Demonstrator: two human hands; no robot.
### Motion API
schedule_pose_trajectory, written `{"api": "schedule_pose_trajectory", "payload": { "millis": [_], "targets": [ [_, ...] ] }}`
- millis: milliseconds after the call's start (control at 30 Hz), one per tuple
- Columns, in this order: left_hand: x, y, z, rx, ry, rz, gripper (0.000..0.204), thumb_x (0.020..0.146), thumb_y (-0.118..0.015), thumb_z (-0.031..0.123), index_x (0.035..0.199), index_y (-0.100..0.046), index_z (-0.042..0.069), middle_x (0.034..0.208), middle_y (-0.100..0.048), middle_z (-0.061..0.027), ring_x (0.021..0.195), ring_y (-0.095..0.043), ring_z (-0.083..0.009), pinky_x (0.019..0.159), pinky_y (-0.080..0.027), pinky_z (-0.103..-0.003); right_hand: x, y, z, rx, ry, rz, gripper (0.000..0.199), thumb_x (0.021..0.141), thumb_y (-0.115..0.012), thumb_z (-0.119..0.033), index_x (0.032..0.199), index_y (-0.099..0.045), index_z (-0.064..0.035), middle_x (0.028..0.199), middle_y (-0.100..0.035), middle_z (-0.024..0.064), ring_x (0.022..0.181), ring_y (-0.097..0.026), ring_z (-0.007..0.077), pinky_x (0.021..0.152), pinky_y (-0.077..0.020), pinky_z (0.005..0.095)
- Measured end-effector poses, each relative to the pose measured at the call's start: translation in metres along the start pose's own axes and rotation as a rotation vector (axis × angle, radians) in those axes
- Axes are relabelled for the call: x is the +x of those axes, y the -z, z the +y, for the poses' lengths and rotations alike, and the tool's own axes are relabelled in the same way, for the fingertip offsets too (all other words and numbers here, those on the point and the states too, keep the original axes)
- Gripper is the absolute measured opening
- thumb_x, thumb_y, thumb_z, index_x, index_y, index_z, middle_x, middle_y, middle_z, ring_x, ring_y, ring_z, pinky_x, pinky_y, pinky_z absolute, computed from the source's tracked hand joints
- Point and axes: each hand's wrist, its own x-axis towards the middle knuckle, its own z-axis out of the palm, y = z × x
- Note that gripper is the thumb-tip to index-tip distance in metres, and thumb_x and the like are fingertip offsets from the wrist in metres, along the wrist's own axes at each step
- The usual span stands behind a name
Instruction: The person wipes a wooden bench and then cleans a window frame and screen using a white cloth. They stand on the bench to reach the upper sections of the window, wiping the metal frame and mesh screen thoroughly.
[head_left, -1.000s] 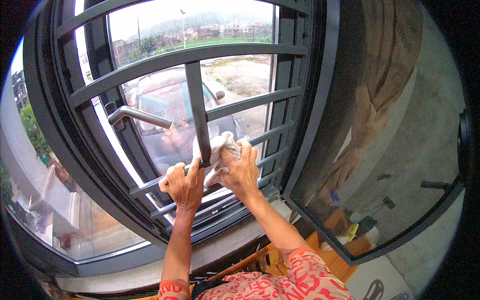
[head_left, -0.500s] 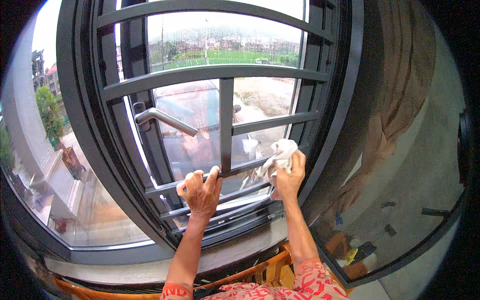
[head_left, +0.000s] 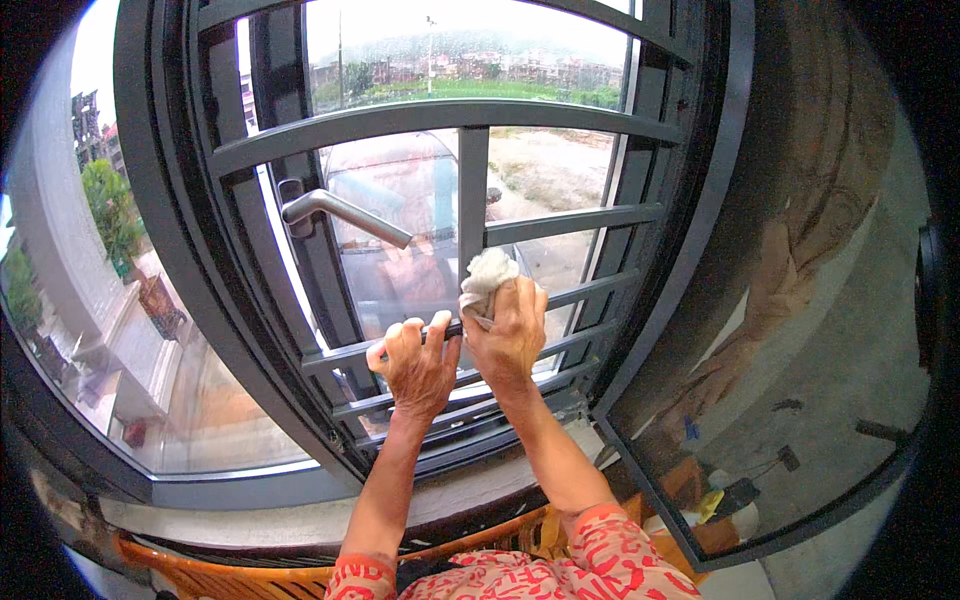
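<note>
Head view: dark metal grille (head_left: pixel 440 118) fills the middle, in front of a glazed window with a grey lever handle (head_left: pixel 350 212) left of center. Vehicle (head_left: pixel 425 190) visible outside through the glass; green field (head_left: pixel 480 90) farther off. Potted plant (head_left: pixel 112 210) outside on far left. Dark-framed glass panel (head_left: pixel 810 330) stands angled on the right, showing reflections. Pale sill (head_left: pixel 480 492) runs below the grille; orange wooden furniture (head_left: pixel 230 578) under that, partly hidden by the patterned shirt (head_left: pixel 560 578). Grille bars stand between the person and the window glass.

White cloth (head_left: pixel 488 280) is bunched up at the lower part of the vertical bar (head_left: pixel 473 190), against the right hand's fingers. Right hand (head_left: pixel 507 335) grasps it, fingers bent around it; exact contact with the bar is hidden. Left hand (head_left: pixel 418 368), just beside, has fingers hooked over the lower crossbar (head_left: pixel 340 357).
</note>
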Motion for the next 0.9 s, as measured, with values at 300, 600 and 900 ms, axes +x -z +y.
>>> {"api": "schedule_pose_trajectory", "payload": {
  "millis": [300,600,900],
  "targets": [
    [-0.001,-0.002,0.001,0.014,-0.024,-0.041,0.037,0.079,-0.063,0.034,0.114,-0.052,0.026,0.095,-0.046,0.0010,0.098,-0.045,-0.0173,0.082,-0.023,-0.042,-0.030,0.004,0.019,0.049,0.114,-0.023,0.048,0.064,-0.072,-0.012,0.109,-0.055,-0.0054,0.113,-0.050,0.0195,0.093,-0.049,0.0377,0.077,-0.0439,0.0456],
    [-0.003,-0.007,-0.003,0.042,-0.042,-0.006,0.032,0.079,-0.061,0.030,0.109,-0.054,0.022,0.098,-0.047,-0.0007,0.100,-0.045,-0.0201,0.082,-0.023,-0.043,0.007,-0.002,-0.008,-0.037,0.224,0.061,0.048,0.065,-0.073,-0.014,0.111,-0.063,-0.0243,0.124,-0.042,0.0198,0.101,-0.047,0.0381,0.076,-0.0459,0.0464],
    [-0.002,0.001,-0.003,0.009,-0.051,-0.067,0.023,0.079,-0.060,0.027,0.099,-0.056,0.016,0.104,-0.050,-0.0024,0.101,-0.046,-0.0212,0.083,-0.023,-0.044,-0.005,0.016,-0.005,0.004,0.112,-0.238,0.048,0.064,-0.075,-0.015,0.110,-0.065,-0.0258,0.121,-0.046,0.0107,0.099,-0.050,0.0333,0.072,-0.0503,0.0411]
  ]
}}
